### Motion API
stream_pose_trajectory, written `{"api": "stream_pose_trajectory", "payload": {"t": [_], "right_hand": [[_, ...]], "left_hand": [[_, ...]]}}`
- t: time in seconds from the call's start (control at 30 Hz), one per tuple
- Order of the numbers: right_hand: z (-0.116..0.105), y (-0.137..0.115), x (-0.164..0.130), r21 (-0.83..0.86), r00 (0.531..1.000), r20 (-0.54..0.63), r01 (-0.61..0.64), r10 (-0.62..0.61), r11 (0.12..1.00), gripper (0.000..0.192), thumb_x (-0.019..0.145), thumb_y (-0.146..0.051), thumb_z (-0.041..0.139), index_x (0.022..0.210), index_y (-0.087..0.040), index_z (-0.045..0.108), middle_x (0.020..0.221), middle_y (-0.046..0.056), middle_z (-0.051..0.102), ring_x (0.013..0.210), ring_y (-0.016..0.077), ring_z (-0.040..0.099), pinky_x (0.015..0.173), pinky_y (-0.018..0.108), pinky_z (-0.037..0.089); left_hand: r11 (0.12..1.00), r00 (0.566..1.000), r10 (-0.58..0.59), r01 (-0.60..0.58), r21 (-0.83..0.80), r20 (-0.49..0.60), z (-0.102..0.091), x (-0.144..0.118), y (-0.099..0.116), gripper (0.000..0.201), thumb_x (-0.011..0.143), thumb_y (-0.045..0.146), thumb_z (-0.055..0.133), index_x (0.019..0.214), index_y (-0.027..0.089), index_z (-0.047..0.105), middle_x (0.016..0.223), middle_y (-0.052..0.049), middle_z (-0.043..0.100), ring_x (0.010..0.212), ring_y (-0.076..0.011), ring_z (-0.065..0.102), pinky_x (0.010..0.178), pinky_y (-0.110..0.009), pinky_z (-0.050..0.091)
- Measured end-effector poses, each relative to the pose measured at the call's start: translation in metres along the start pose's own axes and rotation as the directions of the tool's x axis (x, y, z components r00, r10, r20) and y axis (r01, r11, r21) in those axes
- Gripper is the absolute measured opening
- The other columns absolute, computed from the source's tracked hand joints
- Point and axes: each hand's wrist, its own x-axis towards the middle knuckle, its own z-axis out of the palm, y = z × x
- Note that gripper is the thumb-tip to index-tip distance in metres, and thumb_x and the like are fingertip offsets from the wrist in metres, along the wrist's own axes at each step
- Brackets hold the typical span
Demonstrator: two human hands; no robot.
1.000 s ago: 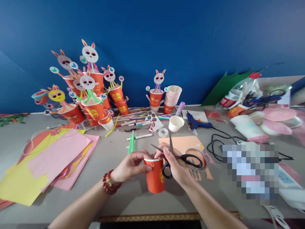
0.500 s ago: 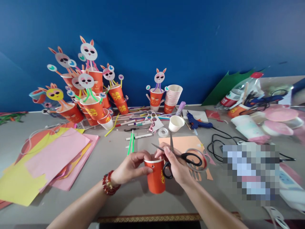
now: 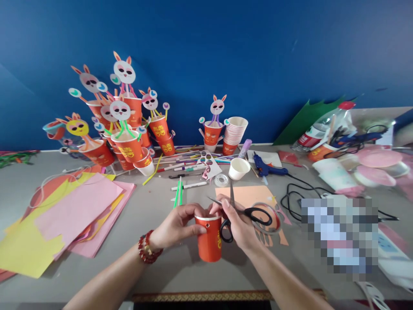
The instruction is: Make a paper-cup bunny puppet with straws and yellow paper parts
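Observation:
A red paper cup [image 3: 209, 243] with gold print and a small hole below its white rim stands upright at the near middle of the table. My left hand [image 3: 183, 221] grips its left rim, thumb outside and fingers inside. In my right hand [image 3: 238, 221] are black-handled scissors [image 3: 261, 216], blades spread and pointing up and away. Some right fingertips reach to the cup's rim; what they touch inside is hidden. Two green straws [image 3: 178, 193] lie just beyond my left hand. Behind my right hand is a peach paper sheet [image 3: 251, 193] with a tape roll [image 3: 276, 219] on it.
Rabbit-faced cup figures [image 3: 127, 148] crowd the back left. Coloured paper sheets [image 3: 77, 206] lie at the left. A white cup [image 3: 239, 168], a blue glue gun [image 3: 269, 167] with a black cord, and a cup stack [image 3: 235, 133] stand beyond. At right is a power strip [image 3: 387, 249].
The cup has turned very slightly, its gold print now further round to the right edge. Both hands keep nearly the same hold, and the view has shifted a little.

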Motion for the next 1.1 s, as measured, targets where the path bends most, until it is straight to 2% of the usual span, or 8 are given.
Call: {"api": "stream_pose_trajectory", "payload": {"t": [0.23, 0.43, 0.6, 0.67, 0.8, 0.97, 1.1], "right_hand": [[-0.001, 0.007, -0.001, 0.039, 0.998, -0.056, 0.025, -0.023, 0.999, 0.042, 0.099, -0.047, 0.047, 0.073, -0.020, 0.067, 0.078, 0.002, 0.063, 0.075, 0.0167, 0.058, 0.072, 0.027, 0.046], [-0.002, 0.008, 0.003, 0.042, 0.994, -0.078, 0.080, -0.076, 0.996, 0.039, 0.100, -0.042, 0.047, 0.074, -0.021, 0.068, 0.077, 0.003, 0.063, 0.083, 0.0199, 0.063, 0.079, 0.031, 0.049], [-0.008, 0.001, 0.002, -0.208, 0.957, -0.138, 0.224, -0.255, 0.952, 0.039, 0.099, -0.036, 0.047, 0.073, -0.021, 0.071, 0.093, 0.006, 0.066, 0.090, 0.0214, 0.063, 0.085, 0.034, 0.047], [-0.009, -0.004, -0.001, -0.278, 0.952, -0.079, 0.264, -0.296, 0.923, 0.037, 0.099, -0.033, 0.047, 0.074, -0.021, 0.072, 0.096, 0.006, 0.066, 0.090, 0.0209, 0.064, 0.084, 0.033, 0.047], [-0.008, -0.014, -0.006, -0.323, 0.950, 0.070, 0.312, -0.306, 0.894, 0.033, 0.099, -0.027, 0.047, 0.074, -0.020, 0.069, 0.089, 0.006, 0.064, 0.086, 0.0192, 0.063, 0.077, 0.030, 0.048], [-0.004, -0.023, -0.005, -0.385, 0.947, 0.181, 0.317, -0.266, 0.867, 0.035, 0.098, -0.024, 0.042, 0.067, -0.019, 0.057, 0.074, 0.003, 0.058, 0.071, 0.0172, 0.058, 0.069, 0.031, 0.046], [0.000, -0.029, -0.002, -0.459, 0.923, 0.252, 0.378, -0.291, 0.804, 0.031, 0.097, -0.021, 0.043, 0.067, -0.019, 0.052, 0.069, 0.003, 0.055, 0.069, 0.0186, 0.055, 0.067, 0.033, 0.043]], "left_hand": [[0.999, 0.998, -0.026, 0.025, -0.020, -0.051, -0.001, -0.001, -0.007, 0.024, 0.079, 0.032, 0.076, 0.087, 0.016, 0.060, 0.089, -0.004, 0.063, 0.088, -0.0177, 0.059, 0.082, -0.031, 0.046], [0.998, 1.000, -0.014, 0.015, 0.065, -0.015, 0.000, -0.001, 0.001, 0.022, 0.083, 0.034, 0.071, 0.083, 0.014, 0.063, 0.089, -0.006, 0.065, 0.087, -0.0183, 0.059, 0.084, -0.032, 0.047], [0.986, 0.995, 0.044, -0.029, 0.161, -0.090, 0.000, 0.000, 0.003, 0.022, 0.086, 0.035, 0.068, 0.080, 0.015, 0.062, 0.082, -0.005, 0.063, 0.079, -0.0161, 0.058, 0.077, -0.028, 0.045], [0.970, 0.989, 0.085, -0.054, 0.238, -0.122, -0.002, 0.000, 0.005, 0.020, 0.088, 0.034, 0.066, 0.081, 0.015, 0.064, 0.083, -0.005, 0.064, 0.082, -0.0172, 0.059, 0.080, -0.030, 0.045], [0.935, 0.984, 0.108, -0.053, 0.352, -0.139, -0.005, 0.000, 0.009, 0.022, 0.094, 0.033, 0.056, 0.086, 0.016, 0.066, 0.088, -0.006, 0.065, 0.087, -0.0181, 0.059, 0.084, -0.031, 0.044], [0.921, 0.974, 0.115, -0.031, 0.388, -0.196, -0.006, -0.001, 0.009, 0.022, 0.094, 0.035, 0.054, 0.085, 0.017, 0.062, 0.085, -0.004, 0.062, 0.083, -0.0166, 0.058, 0.081, -0.028, 0.044], [0.908, 0.963, 0.130, -0.020, 0.419, -0.236, -0.007, -0.002, 0.009, 0.022, 0.094, 0.035, 0.055, 0.083, 0.017, 0.061, 0.082, -0.003, 0.060, 0.080, -0.0163, 0.057, 0.078, -0.028, 0.044]]}}
